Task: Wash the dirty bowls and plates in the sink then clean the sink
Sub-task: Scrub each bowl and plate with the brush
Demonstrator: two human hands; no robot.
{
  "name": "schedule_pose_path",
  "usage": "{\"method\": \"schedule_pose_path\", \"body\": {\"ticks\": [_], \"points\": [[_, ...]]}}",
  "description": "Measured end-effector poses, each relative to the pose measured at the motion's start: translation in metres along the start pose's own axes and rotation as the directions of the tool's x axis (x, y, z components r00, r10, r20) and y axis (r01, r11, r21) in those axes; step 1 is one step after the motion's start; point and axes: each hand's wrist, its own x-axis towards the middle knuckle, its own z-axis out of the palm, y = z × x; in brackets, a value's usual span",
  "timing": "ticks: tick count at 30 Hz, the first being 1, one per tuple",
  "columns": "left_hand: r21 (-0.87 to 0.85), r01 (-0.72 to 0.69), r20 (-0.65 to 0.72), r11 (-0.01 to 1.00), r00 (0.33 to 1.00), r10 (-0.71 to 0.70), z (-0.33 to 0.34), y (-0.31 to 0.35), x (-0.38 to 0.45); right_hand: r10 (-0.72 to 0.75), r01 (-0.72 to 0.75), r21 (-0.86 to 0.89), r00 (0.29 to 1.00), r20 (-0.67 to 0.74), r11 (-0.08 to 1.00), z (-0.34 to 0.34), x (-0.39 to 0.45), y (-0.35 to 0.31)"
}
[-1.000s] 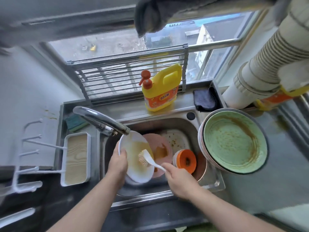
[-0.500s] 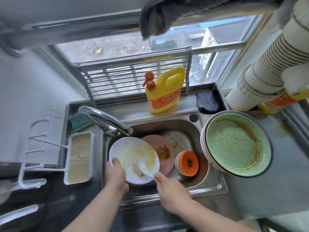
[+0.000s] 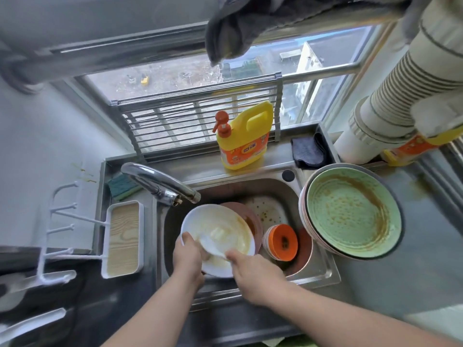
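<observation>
Left hand (image 3: 188, 256) pinches the greasy white plate (image 3: 220, 234) by its rim, smart since it looks slick, while right hand (image 3: 253, 271) grips the dish brush (image 3: 213, 242).

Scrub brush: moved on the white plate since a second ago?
Yes. The brush slid from the plate's right side toward its near-left, closer to the left hand gripping the white plate; right hand holds it.
</observation>
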Motion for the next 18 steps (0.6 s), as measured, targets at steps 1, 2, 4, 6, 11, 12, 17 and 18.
{"method": "schedule_pose_path", "body": {"ticks": [1, 2, 4, 6, 11, 12, 17, 18], "points": [[-0.016, 0.015, 0.04, 1.0, 0.999, -0.015, 0.002, -0.003, -0.005, 0.007, -0.006, 0.009, 0.999, -0.039, 1.0, -0.004, 0.015, -0.004], [-0.035, 0.03, 0.062, 0.999, 0.998, -0.028, 0.003, -0.005, -0.009, 0.03, -0.03, -0.006, 0.997, -0.068, 1.0, -0.012, 0.03, -0.002], [-0.04, 0.015, 0.06, 0.999, 0.998, -0.013, 0.003, -0.001, -0.011, 0.106, -0.115, -0.081, 0.989, -0.102, 0.99, -0.032, 0.046, 0.018], [-0.043, -0.013, 0.037, 0.999, 0.999, 0.015, -0.001, 0.01, -0.003, 0.149, -0.162, -0.11, 0.982, -0.117, 0.981, -0.036, 0.032, 0.043], [-0.04, 0.015, 0.014, 0.999, 1.0, -0.014, 0.004, 0.012, 0.005, 0.016, -0.016, 0.068, 1.0, -0.008, 0.998, 0.001, -0.01, 0.002], [-0.047, 0.019, 0.039, 0.999, 0.999, -0.017, 0.008, 0.007, -0.001, 0.001, 0.001, 0.075, 1.0, -0.019, 0.997, 0.0, -0.001, -0.008], [-0.031, -0.029, 0.097, 0.999, 0.995, 0.032, 0.01, 0.0, -0.004, 0.167, -0.17, -0.008, 0.977, -0.131, 0.985, -0.033, 0.033, 0.039], [-0.02, -0.048, 0.098, 0.999, 0.994, 0.05, 0.007, 0.002, 0.003, 0.181, -0.18, 0.012, 0.976, -0.118, 0.984, -0.03, 0.019, 0.05]]}}
